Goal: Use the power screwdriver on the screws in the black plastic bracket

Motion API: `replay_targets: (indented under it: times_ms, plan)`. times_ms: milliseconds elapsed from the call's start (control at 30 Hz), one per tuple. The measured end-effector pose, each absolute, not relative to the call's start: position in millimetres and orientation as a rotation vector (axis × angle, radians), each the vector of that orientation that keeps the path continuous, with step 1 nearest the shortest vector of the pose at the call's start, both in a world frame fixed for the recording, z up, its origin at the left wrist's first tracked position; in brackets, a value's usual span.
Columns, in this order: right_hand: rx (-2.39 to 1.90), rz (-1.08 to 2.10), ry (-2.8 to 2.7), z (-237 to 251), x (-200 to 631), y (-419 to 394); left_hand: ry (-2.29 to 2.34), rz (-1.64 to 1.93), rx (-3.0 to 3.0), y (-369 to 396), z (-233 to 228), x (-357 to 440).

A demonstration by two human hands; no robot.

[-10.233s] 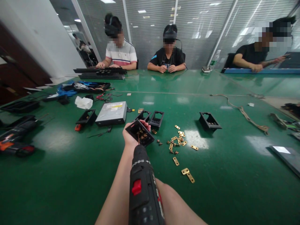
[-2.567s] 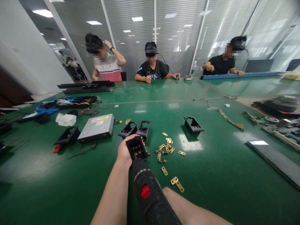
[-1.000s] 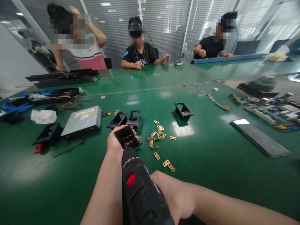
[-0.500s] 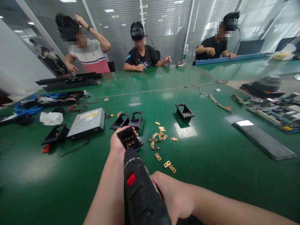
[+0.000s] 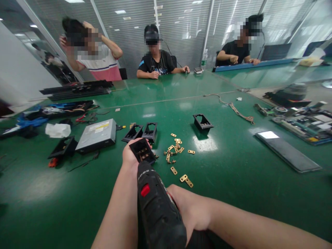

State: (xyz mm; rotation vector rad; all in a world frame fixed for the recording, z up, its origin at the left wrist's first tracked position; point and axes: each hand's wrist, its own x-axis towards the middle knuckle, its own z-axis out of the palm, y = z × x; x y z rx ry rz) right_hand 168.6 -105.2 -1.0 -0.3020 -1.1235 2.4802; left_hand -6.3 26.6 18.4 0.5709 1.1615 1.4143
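Observation:
My left hand [image 5: 129,155] is closed around a black plastic socket housing [image 5: 137,145], its open side tilted toward me. Brass pieces show inside the housing. My right hand [image 5: 183,207] grips a black cordless drill [image 5: 155,200] with a red switch on top. The drill's nose points into the housing, and its tip is hidden there. Just right of the housing lie loose brass plates [image 5: 173,170] and small brass screws [image 5: 168,160]. Two similar black housings [image 5: 150,131] stand just behind my left hand.
Another black housing [image 5: 202,122] stands farther right. To the left are a silver disc drive [image 5: 97,135], crumpled white paper [image 5: 57,130] and one more housing [image 5: 62,147]. A flat dark panel [image 5: 287,152] and circuit boards [image 5: 308,124] lie right. Several people sit across the green table.
The drill and both my hands stay nearly in place, with the drill tip still in the housing. Across the table, the person at left has raised a second hand to the head.

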Motion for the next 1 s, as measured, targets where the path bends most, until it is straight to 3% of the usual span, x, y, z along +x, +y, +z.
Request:
replay_targets:
  times_ms: [1000]
  plan:
    - [-0.612, 2.378, -1.206, 13.2, 166.2, -111.2, 1.1, 1.422, 0.491, 24.6, 18.1, -13.0]
